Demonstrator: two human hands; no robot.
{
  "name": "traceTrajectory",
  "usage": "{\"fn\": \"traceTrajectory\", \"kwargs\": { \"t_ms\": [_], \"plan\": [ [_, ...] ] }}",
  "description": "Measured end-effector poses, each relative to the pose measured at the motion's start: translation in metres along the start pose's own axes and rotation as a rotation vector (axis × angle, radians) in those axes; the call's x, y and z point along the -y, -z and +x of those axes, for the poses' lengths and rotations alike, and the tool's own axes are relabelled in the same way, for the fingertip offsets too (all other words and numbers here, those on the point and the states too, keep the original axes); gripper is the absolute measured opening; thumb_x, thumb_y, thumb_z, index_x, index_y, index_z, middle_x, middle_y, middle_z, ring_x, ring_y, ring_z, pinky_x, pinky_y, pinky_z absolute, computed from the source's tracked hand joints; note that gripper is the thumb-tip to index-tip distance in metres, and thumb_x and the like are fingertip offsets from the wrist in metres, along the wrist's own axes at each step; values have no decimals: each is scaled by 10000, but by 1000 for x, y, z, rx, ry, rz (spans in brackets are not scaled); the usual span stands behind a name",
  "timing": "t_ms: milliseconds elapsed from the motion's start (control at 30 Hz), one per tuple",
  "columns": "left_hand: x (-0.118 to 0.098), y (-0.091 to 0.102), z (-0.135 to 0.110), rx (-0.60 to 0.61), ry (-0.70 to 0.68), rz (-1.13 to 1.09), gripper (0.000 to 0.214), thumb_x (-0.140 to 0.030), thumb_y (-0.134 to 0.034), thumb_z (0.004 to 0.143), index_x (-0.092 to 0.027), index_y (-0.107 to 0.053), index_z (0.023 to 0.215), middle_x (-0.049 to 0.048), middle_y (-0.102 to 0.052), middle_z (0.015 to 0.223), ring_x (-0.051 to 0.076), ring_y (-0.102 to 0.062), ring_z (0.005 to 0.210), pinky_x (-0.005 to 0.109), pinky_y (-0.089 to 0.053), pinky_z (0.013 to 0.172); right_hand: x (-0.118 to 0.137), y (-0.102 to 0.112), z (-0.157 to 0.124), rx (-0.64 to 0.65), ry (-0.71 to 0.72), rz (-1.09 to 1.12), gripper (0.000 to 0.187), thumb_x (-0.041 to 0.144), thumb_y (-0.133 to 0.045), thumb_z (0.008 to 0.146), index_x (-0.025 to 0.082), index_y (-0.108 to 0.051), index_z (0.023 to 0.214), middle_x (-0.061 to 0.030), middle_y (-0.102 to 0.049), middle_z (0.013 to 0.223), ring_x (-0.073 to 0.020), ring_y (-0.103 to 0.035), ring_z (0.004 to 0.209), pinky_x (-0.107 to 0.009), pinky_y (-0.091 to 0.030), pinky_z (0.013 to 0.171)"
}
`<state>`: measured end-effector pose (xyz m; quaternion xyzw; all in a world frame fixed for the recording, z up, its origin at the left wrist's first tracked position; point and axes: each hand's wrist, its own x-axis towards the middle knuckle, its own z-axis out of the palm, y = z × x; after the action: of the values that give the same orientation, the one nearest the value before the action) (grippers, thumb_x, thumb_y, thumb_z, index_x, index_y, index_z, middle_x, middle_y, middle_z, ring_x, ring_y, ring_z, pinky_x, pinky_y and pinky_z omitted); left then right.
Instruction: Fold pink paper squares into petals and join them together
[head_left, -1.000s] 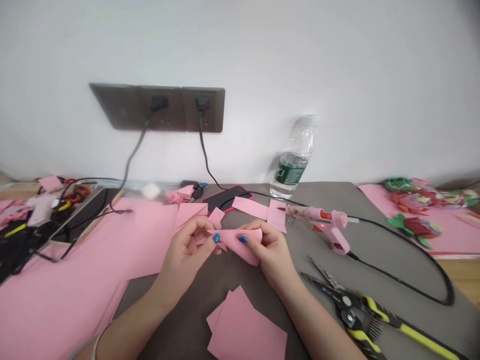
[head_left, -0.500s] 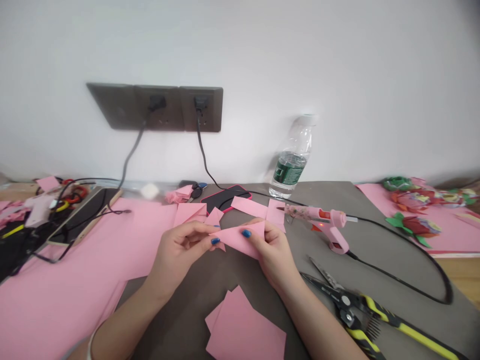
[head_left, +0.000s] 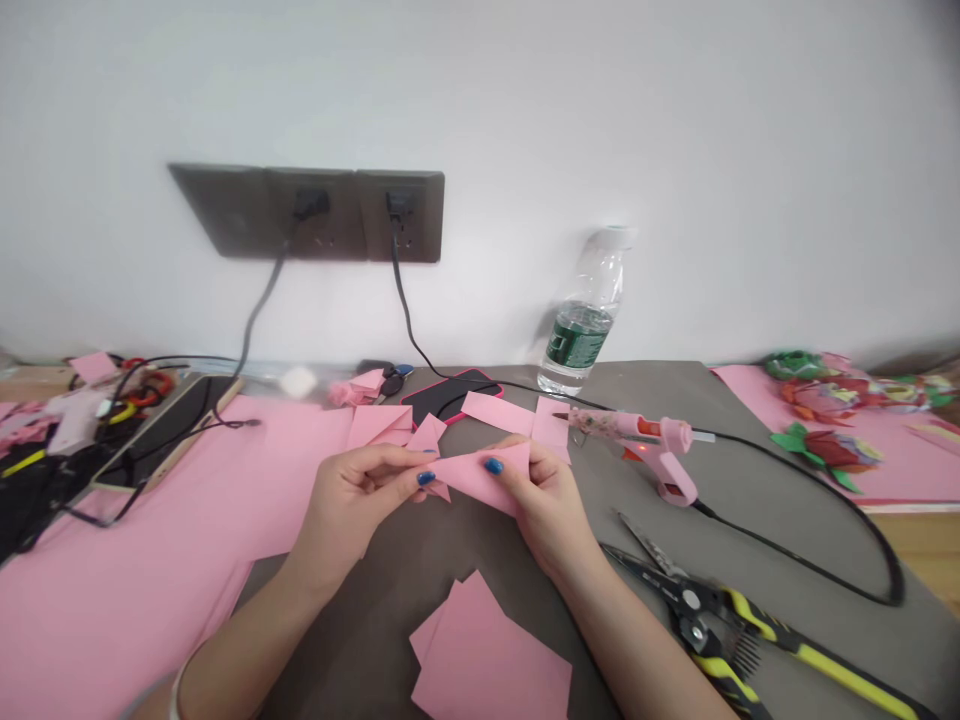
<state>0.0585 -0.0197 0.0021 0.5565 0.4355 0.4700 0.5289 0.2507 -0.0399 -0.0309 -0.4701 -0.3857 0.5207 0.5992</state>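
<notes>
A folded pink paper piece point(head_left: 480, 477) is held just above the grey counter point(head_left: 750, 580), near its middle. The left hand point(head_left: 360, 495) pinches its pointed left end, and the right hand point(head_left: 544, 500) has a grip on its wider right side, thumb on top. Loose pink squares point(head_left: 491, 660) lie below; a pink glue gun point(head_left: 645, 445) and yellow-handled pliers point(head_left: 735, 625) rest to the right.

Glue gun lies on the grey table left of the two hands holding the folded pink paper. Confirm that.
Wrong side. In the head view the glue gun lies on the grey table right of the left hand and right hand holding the folded pink paper.
</notes>
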Motion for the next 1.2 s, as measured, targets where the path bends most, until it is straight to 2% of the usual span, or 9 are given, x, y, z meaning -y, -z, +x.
{"fn": "traceTrajectory", "kwargs": {
  "t_ms": [333, 467, 633, 833, 1000, 1200],
  "plan": [
    [2, 4, 1, 102, 23, -76, 98, -250, -765, 831, -230, -835, 897, 50, -818, 805, 209, -786, 691, 278, -683, 633, -1, 1, -1, 5, -3, 20, 278, 446, -811, 719, 186, -714, 711, -4, -625, 683, -143, -499, 603, -239, -368, 555],
    [2, 3, 1, 108, 29, -96, 114, -206, -751, 837, -257, -836, 894, 26, -818, 800, 185, -786, 692, 239, -675, 640, -1, 1, -1, 10, 2, 13, 273, 446, -804, 736, 186, -720, 727, -10, -637, 700, -150, -511, 617, -242, -377, 563],
    [1, 1, 0, 64, 50, -97, 76, -216, -787, 791, -227, -838, 847, 42, -814, 754, 205, -786, 684, 253, -673, 614, -1, 1, 0, 21, 30, 4, 247, 433, -795, 757, 192, -739, 748, -24, -685, 745, -158, -548, 647, -243, -404, 586],
    [-1, -1, -1, 18, 159, -130, 82, -252, -798, 792, -230, -838, 861, 24, -820, 791, 154, -772, 690, 196, -648, 654, 0, 1, -1, 1, 121, -50, 176, 384, -784, 771, 211, -764, 753, -26, -728, 779, -176, -610, 699, -250, -457, 632],
    [0, -4, -1, 58, 229, -191, 184, -278, -843, 743, -232, -834, 922, 34, -824, 845, 150, -770, 730, 173, -629, 661, -1, 2, -1, 5, 140, -50, 147, 370, -773, 789, 225, -775, 768, -22, -750, 796, -178, -637, 721, -244, -473, 647],
    [4, -6, -5, 79, 248, -168, 199, -371, -811, 783, -210, -838, 897, 58, -814, 788, 170, -767, 779, 184, -624, 684, -4, 2, -1, 13, 142, -37, 155, 379, -784, 790, 226, -773, 773, -31, -774, 820, -186, -662, 757, -245, -488, 670]
  ]
}}
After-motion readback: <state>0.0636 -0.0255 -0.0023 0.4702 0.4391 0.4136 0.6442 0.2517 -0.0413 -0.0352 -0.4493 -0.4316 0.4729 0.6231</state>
